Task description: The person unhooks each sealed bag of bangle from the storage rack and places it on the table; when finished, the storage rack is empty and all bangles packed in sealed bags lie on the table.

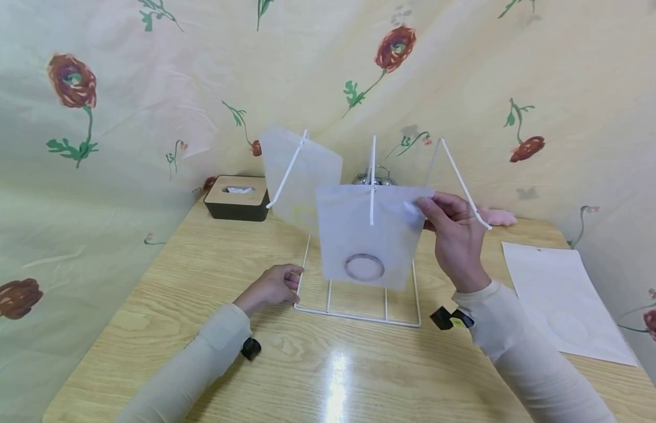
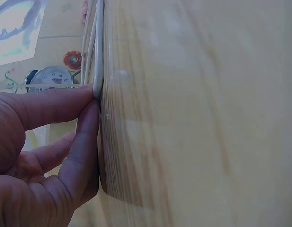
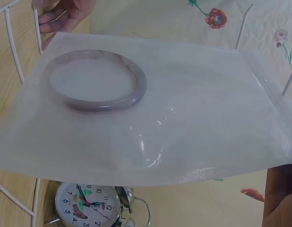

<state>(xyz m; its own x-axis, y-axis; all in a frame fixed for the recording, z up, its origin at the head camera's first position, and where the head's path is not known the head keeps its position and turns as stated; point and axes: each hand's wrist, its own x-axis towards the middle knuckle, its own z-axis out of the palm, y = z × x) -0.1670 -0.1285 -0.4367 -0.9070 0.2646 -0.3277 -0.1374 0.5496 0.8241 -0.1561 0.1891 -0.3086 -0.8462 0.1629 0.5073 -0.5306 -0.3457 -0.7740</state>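
Note:
A white wire display rack (image 1: 354,318) with three upper arms stands on the table. My left hand (image 1: 275,285) pinches its base wire at the near left corner, thumb and fingers on the wire (image 2: 98,52) in the left wrist view. A frosted plastic bag (image 1: 343,226) hangs at the middle arm, which crosses its top edge. Inside the bag lies a pale purple bangle (image 3: 101,105). My right hand (image 1: 457,241) pinches that bag's upper right corner between thumb and fingers. Another frosted bag (image 1: 282,167) hangs on the left arm, with a faint yellowish ring inside.
On the table at right lies a white bag (image 1: 544,288) with a faint round shape in it. A tissue box (image 1: 236,200) stands at the back left. Behind the rack is a twin-bell alarm clock (image 3: 86,203). A pink object (image 1: 501,217) lies at the back right.

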